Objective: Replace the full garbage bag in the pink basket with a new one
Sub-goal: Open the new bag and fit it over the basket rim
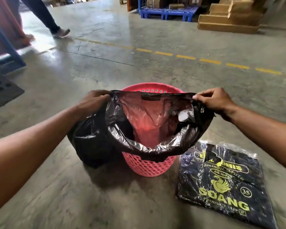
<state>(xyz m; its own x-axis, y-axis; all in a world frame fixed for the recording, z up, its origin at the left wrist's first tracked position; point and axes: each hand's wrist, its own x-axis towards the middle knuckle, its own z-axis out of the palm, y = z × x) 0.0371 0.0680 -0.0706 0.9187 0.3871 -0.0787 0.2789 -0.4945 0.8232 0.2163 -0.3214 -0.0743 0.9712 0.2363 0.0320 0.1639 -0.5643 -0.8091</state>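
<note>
While both hands stretch it, glossy black bag (155, 146) seemingly drapes pink basket (149, 164).

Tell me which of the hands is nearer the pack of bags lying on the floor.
Right. The right hand grips the black bag's rim almost above the pack of bags; the left hand grips the opposite rim, across the pink basket.
</note>
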